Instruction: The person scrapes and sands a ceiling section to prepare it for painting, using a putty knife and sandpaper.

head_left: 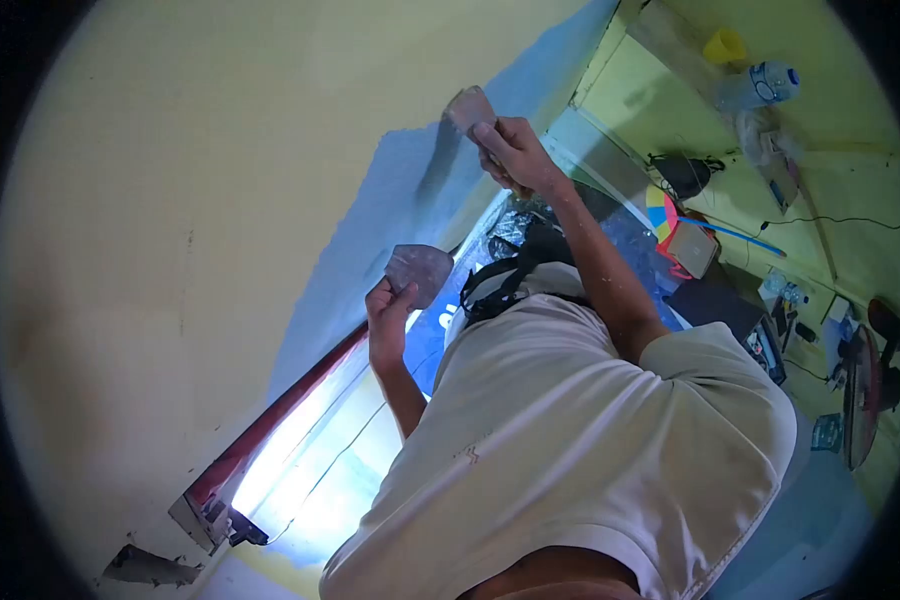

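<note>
My left hand (388,315) is closed round a wide putty knife (420,272), its greyish blade pointing up and away from my body. Farther forward, my right hand (515,160) grips a second putty knife (469,106), whose broad blade overlaps the wall and casts a long shadow there. The wall (200,200) is cream, with a bluish-looking area (355,215) beside both tools. Pale specks dot my right hand and forearm. My fingers hide most of both handles.
A dark red frame edge (280,415) runs by a brightly lit opening at lower left. To the right, a water bottle (760,86) and yellow cup (725,46) stand on a ledge. A fan (863,395) and a black bag (682,175) are also there.
</note>
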`<state>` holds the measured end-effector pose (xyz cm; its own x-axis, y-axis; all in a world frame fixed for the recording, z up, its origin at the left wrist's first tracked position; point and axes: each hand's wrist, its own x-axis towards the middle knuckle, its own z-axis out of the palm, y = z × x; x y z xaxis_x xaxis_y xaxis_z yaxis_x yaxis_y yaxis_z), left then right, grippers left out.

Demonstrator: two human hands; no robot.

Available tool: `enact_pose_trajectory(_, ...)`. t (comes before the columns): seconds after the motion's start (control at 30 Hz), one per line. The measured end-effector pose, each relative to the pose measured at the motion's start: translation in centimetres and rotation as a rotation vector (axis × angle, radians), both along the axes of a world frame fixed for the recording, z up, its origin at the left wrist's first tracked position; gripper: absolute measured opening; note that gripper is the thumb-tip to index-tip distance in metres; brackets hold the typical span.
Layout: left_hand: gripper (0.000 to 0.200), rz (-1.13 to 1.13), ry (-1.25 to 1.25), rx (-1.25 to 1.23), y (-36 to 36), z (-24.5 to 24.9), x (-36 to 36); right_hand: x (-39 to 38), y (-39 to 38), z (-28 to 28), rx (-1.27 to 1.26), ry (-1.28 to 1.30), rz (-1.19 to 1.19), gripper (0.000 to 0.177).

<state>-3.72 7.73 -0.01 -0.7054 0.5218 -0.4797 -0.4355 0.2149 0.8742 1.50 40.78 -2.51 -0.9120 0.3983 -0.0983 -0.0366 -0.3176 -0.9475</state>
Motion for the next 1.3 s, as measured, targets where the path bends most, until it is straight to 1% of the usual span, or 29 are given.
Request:
enact_pose_trajectory(0.07, 0.018, 0.026, -0.035, 0.052, 0.7, 1.3, 0.5, 0.3, -0.2, 0.6, -0.001, -0.049, -0.004, 0.045)
enact_pose_trajectory(0.17, 0.021, -0.030, 0.017, -0.078, 0.7, 1.1, 0.3, 1.1, 1.1, -2.2, 0.018, -0.053, 0.024, 0.045)
enact_pose_trajectory(0.2, 0.020, -0.036, 0.016, -0.060, 0.5, 0.3, 0.1, 0.9, 0.8, -1.6, 0.001, -0.043, -0.033, 0.047)
enact_pose_trajectory(0.3, 0.017, 0.024, -0.040, 0.002, 1.8, 1.1, 0.5, 0.5, 0.2, 1.2, -0.003, 0.017, 0.007, 0.049)
enact_pose_trajectory(0.33, 0.019, -0.049, 0.000, 0.008, 0.7, -0.1, -0.2, 0.5, 0.3, 0.2, -0.003, -0.025, -0.007, 0.050)
enact_pose_trajectory(0.37, 0.019, -0.041, -0.007, -0.001, 0.3, -0.4, -0.3, 0.7, 0.3, -0.4, 0.003, -0.040, -0.002, 0.050)
enact_pose_trajectory(0.43, 0.020, -0.019, -0.022, -0.010, 1.8, 1.3, 0.0, 1.0, 0.9, -0.4, 0.024, -0.071, 0.013, 0.049)
enact_pose_trajectory(0.47, 0.020, -0.020, -0.026, 0.009, 2.2, 1.2, -0.2, 0.8, 1.1, -0.5, 0.045, -0.039, 0.023, 0.049)
enact_pose_trajectory(0.53, 0.020, -0.019, -0.053, 0.033, 2.3, 1.1, 0.0, 0.9, 0.4, 1.3, 0.072, 0.007, 0.046, 0.049)
enact_pose_trajectory(0.63, 0.020, -0.024, -0.028, 0.020, 2.1, 1.0, -0.2, 0.8, 0.3, 0.0, 0.015, -0.038, 0.028, 0.049)
enact_pose_trajectory(0.67, 0.020, -0.024, -0.043, 0.020, 1.8, 0.8, -0.5, 0.8, 0.2, -1.0, 0.038, -0.069, 0.022, 0.047)
enact_pose_trajectory(0.77, 0.021, -0.088, 0.009, -0.026, 1.1, -0.1, -1.0, 0.5, -0.4, 0.7, 0.071, -0.046, 0.044, 0.045)
enact_pose_trajectory(0.8, 0.022, -0.052, -0.037, 0.004, 2.5, 0.9, -0.4, 0.7, -0.3, 2.2, 0.012, -0.004, 0.057, 0.043)
enact_pose_trajectory(0.9, 0.022, -0.043, -0.030, -0.014, 3.0, 1.4, -0.2, 0.3, 0.3, 0.7, 0.080, -0.040, 0.075, 0.043)
enact_pose_trajectory(0.93, 0.022, -0.052, -0.048, -0.020, 2.4, 0.8, -0.5, 0.4, 0.2, 0.6, 0.022, -0.066, 0.037, 0.043)
enact_pose_trajectory(1.03, 0.022, -0.077, -0.034, -0.006, 1.6, 0.1, -1.1, 0.7, 0.1, 0.7, 0.063, -0.078, 0.046, 0.043)
enact_pose_trajectory(1.07, 0.022, -0.057, -0.059, 0.044, 1.5, 0.0, -0.9, 1.0, -0.1, 0.7, 0.067, -0.082, 0.054, 0.042)
enact_pose_trajectory(1.17, 0.023, -0.075, -0.055, -0.032, 2.3, 1.2, -0.6, 0.8, -0.8, 0.5, 0.082, -0.059, -0.001, 0.046)
enact_pose_trajectory(1.2, 0.024, -0.072, -0.037, 0.010, 2.2, 0.9, -0.5, 0.6, -0.7, 0.6, 0.059, -0.057, 0.015, 0.045)
enact_pose_trajectory(1.3, 0.024, -0.089, -0.055, -0.061, 2.6, 0.7, -0.8, 0.4, -0.7, 1.7, 0.091, -0.016, 0.018, 0.046)
